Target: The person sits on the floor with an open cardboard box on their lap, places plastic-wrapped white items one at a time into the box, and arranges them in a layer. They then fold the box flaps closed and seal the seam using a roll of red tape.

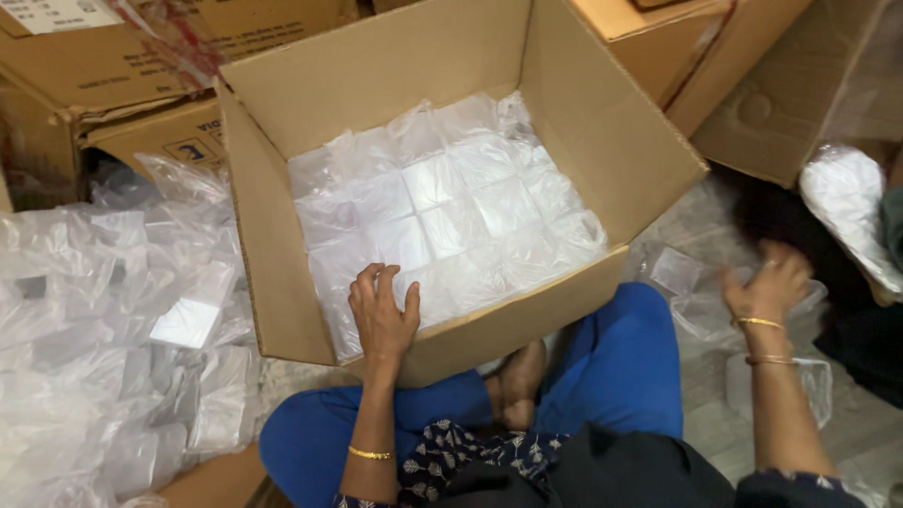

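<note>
An open cardboard box (pixel 602 122) stands tilted against my crossed legs in blue trousers. Its bottom is lined with several clear plastic packets (pixel 442 212) holding flat white pieces, laid side by side. My left hand (pixel 383 315) rests flat, fingers spread, on the packets at the box's near edge. Out at the right, my right hand (pixel 767 287) hovers blurred over loose plastic packets (pixel 691 282) on the floor, fingers loosely curled; whether it holds one is unclear. Both wrists wear gold bangles.
A large heap of clear plastic packets (pixel 103 348) covers the floor at the left. More cardboard boxes (pixel 103 75) stand behind and at the upper right (pixel 790 103). A silvery plastic-wrapped bundle (pixel 847 207) lies at the far right.
</note>
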